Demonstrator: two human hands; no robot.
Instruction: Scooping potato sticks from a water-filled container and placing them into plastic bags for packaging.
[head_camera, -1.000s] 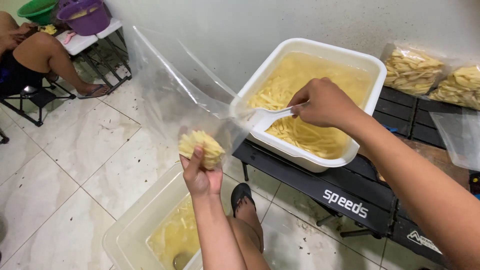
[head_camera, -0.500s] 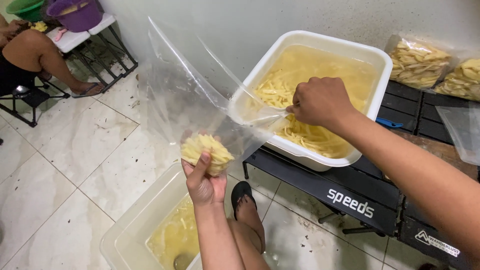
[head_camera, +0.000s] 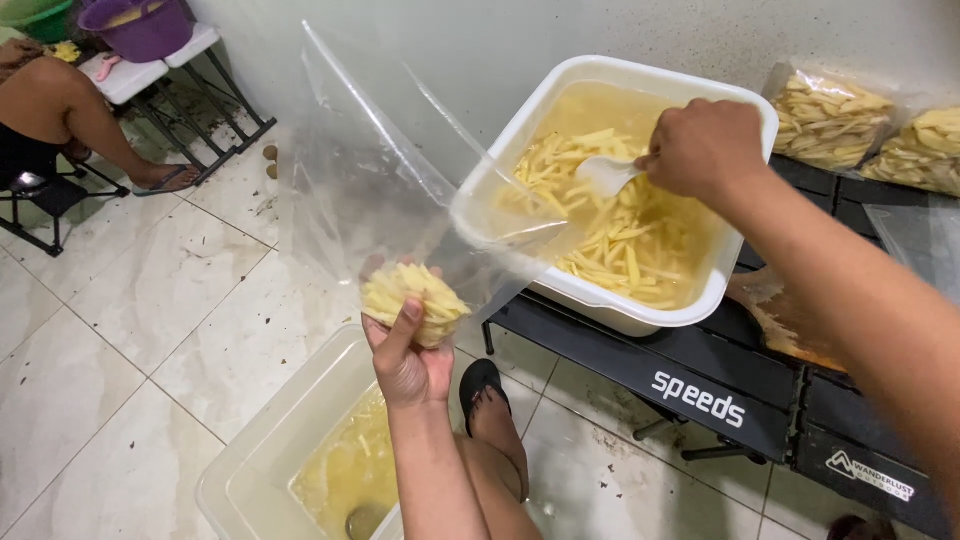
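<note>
Below, near the middle of the view, the left hand (head_camera: 408, 358) is seen raised palm-up, its fingers clenched around the bottom of a clear plastic bag (head_camera: 400, 190) where a clump of pale cut potato strips (head_camera: 412, 303) is gathered; the rest of the bag is held up and open above it, its mouth leaning against the near rim of a white rectangular tub (head_camera: 735, 260). That tub is set on a black folding table (head_camera: 690, 385) and is filled with yellowish liquid and more strips. Over the tub the right hand (head_camera: 705, 148) is closed on the handle of a white scoop (head_camera: 605, 175), whose bowl is dipped among the strips near the tub's middle. On the tiled floor (head_camera: 130, 300), directly under the left forearm, a second translucent tub (head_camera: 270, 455) is placed, holding cloudy yellow liquid, some strips and a round ladle-like object at its lower edge. A foot in a black sandal (head_camera: 490, 400) is planted just beside that lower tub. At the far right of the table, two filled bags of strips (head_camera: 830, 120) are laid against the wall. In the upper left corner a seated person's bare leg (head_camera: 70, 120) is visible beside a low white stand bearing a purple basin (head_camera: 150, 25)
</note>
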